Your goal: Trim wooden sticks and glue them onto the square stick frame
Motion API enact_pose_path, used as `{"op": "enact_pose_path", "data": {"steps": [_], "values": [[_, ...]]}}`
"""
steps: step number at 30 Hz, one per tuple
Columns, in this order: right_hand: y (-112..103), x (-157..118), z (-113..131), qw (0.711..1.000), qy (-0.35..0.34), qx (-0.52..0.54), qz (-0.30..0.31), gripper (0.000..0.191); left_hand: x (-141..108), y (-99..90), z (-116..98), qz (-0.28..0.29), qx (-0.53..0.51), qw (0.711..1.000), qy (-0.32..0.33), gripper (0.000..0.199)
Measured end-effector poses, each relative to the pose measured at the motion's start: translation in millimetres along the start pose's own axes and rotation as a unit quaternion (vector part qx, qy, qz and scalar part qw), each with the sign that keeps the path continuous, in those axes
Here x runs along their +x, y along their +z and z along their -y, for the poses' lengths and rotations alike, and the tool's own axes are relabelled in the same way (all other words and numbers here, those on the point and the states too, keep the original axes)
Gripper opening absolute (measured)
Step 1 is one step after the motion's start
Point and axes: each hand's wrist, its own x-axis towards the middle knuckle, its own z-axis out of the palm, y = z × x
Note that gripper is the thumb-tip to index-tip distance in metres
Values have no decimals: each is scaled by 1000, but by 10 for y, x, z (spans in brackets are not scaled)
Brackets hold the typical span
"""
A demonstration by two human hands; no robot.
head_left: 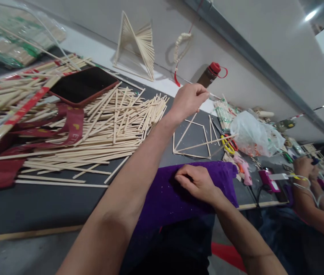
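Observation:
My left hand (189, 100) reaches over the table above a frame of thin wooden sticks (192, 156), its fingers pinched together. A slanting stick (186, 131) of that frame runs up to just beneath these fingers; whether they grip it is hidden. My right hand (198, 182) rests loosely curled on a purple cloth (162, 194) near the table edge, with nothing visible in it. The frame lies between the two hands, with long sticks crossing it toward the right. A large loose pile of wooden sticks (116, 126) is to the left of my left forearm.
A phone (86, 84) lies on the pile, near a dark red ribbon (74, 126). Behind stand a twisted stick model (139, 49) and a red-capped bottle (209, 74). To the right are yellow-handled scissors (227, 145), a plastic bag (255, 133), a pink glue gun (245, 170) and another person's hands (305, 168).

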Motion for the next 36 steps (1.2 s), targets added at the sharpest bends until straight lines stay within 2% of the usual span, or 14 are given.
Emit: {"op": "enact_pose_path", "data": {"steps": [4, 13, 18, 20, 24, 27, 29, 32, 34, 36], "values": [[70, -24, -41, 1000, -7, -1, -4, 14, -10, 39, -5, -18, -7, 1000, 10, 13], [162, -11, -104, 999, -23, -23, -21, 27, 31, -13, 22, -28, -1, 1000, 4, 11], [201, -10, -118, 998, -19, -48, -19, 30, 86, -55, 1, -80, -19, 997, -3, 6], [214, -5, -113, 997, -16, -69, -15, 30, 99, -72, -72, -97, -23, 995, 8, 2], [239, 11, -105, 994, -24, -106, -8, 31, 56, -68, -365, -88, -45, 994, 48, 20], [226, -4, -98, 992, -58, -111, -14, 30, -65, -9, -605, -89, -76, 988, 96, 28], [164, -65, -81, 991, -94, -93, -35, 28, -188, 39, -700, -90, -98, 982, 132, 32], [-64, -258, -56, 984, -135, -40, -112, 24, -402, 80, -709, -104, -101, 979, 141, 33], [-310, -411, -85, 978, -129, -11, -166, 19, -538, 80, -655, -122, -86, 980, 131, 34], [-607, -511, -190, 971, -91, -12, -221, 18, -660, 75, -591, -138, -73, 980, 122, 35]]}}
